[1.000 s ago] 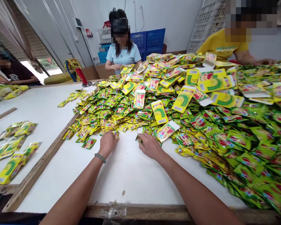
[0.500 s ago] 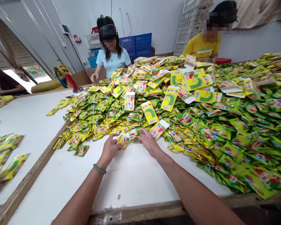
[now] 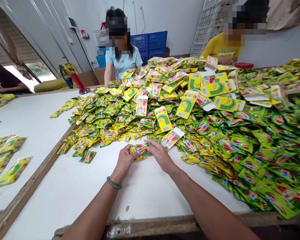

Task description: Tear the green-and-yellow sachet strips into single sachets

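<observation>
My left hand (image 3: 125,161) and my right hand (image 3: 159,154) meet over the white table (image 3: 145,190), both pinched on a small bunch of yellow-green sachets (image 3: 139,150) held just above the surface. A green bead bracelet (image 3: 114,183) circles my left wrist. Right behind my hands starts a huge heap of the same sachets (image 3: 215,133), with flat yellow cartons (image 3: 163,118) lying on top of it. One carton with a white flap (image 3: 172,138) lies just right of my right hand.
A person in a light blue shirt (image 3: 123,60) and one in a yellow shirt (image 3: 221,48) work at the far side. A second table (image 3: 32,123) on the left holds small sachet bundles (image 3: 7,156). Blue crates (image 3: 152,43) stand by the wall.
My hands have drawn a few sachets out of the heap's edge and come together, lifting them toward me. The camera has shifted slightly.
</observation>
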The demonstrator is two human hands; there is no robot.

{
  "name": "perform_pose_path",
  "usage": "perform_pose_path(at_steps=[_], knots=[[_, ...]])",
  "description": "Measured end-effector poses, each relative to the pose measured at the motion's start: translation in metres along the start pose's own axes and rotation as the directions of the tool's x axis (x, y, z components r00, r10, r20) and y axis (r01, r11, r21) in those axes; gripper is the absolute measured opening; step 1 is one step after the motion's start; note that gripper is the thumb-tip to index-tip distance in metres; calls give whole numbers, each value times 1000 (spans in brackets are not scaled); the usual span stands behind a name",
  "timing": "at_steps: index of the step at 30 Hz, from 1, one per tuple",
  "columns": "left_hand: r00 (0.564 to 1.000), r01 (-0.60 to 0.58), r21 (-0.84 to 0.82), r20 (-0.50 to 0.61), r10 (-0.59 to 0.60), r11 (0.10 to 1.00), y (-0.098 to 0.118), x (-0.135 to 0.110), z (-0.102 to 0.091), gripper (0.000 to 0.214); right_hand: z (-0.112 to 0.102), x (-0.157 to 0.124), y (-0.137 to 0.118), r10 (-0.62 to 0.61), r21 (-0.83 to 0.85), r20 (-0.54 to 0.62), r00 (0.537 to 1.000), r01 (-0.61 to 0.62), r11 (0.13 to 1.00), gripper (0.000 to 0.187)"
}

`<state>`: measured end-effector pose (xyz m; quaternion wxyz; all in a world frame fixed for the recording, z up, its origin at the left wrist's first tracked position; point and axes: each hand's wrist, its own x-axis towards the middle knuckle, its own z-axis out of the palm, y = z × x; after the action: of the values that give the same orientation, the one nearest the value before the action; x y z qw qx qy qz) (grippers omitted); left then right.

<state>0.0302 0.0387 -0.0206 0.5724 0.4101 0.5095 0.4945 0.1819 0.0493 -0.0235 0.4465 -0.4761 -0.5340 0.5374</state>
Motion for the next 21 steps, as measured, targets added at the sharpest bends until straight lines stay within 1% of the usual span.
perform_pose_path(at_steps=[1,2,3,4,5,6,8,9,10,11,12,14,15,16,17,18,20,21], knots=[[1000,-8,58,-3,9,998,-3,2,-2,37,1,0,1,29,2,-5,1000,-29,1000,37],[1000,-21,131,-12,22,991,-5,3,-3,35,3,-1,1,46,-38,-27,999,-47,998,40],[999,-32,209,-24,38,977,-6,4,-5,32,5,-2,2,35,-123,-61,998,-42,991,39],[998,-40,277,-36,52,960,-7,4,-5,28,6,-4,2,-16,-242,-91,996,-6,970,34],[997,-46,319,-42,62,947,-7,4,-6,26,8,-6,2,-104,-373,-100,990,60,926,27],[997,-50,327,-40,66,944,-6,3,-5,24,9,-9,1,-213,-492,-81,974,147,858,20],[999,-49,252,-2,51,967,-2,0,-3,24,9,-13,-3,-404,-641,21,915,322,696,15],[999,-37,187,32,31,982,0,-2,-2,25,7,-14,-5,-456,-671,67,888,378,638,16],[998,-14,121,66,6,993,2,-4,-2,26,5,-14,-6,-475,-683,84,876,398,612,15],[995,20,63,92,-25,998,4,-5,-1,27,2,-13,-7,-467,-683,70,882,383,622,13],[993,58,14,105,-59,998,6,-6,-1,29,-2,-10,-7,-435,-670,24,900,338,661,10],[990,118,-69,79,-113,991,8,-6,-2,32,-9,-5,-5,-320,-575,-119,940,198,794,5],[991,129,-115,45,-124,985,9,-4,-3,34,-12,-2,-4,-245,-478,-181,952,133,868,10],[992,124,-164,3,-125,979,9,-3,-4,37,-13,0,-4,-168,-352,-219,961,83,932,16],[992,106,-210,-40,-116,972,8,-1,-4,39,-13,1,-3,-95,-206,-225,970,48,977,23],[991,80,-246,-83,-104,966,7,0,-3,40,-11,1,-3,-31,-58,-201,979,20,998,29],[987,32,-284,-144,-76,958,6,2,0,42,-3,-1,-2,59,169,-112,992,-40,985,36],[986,17,-292,-153,-65,956,5,1,2,41,2,-2,-2,86,227,-85,993,-64,972,38]])
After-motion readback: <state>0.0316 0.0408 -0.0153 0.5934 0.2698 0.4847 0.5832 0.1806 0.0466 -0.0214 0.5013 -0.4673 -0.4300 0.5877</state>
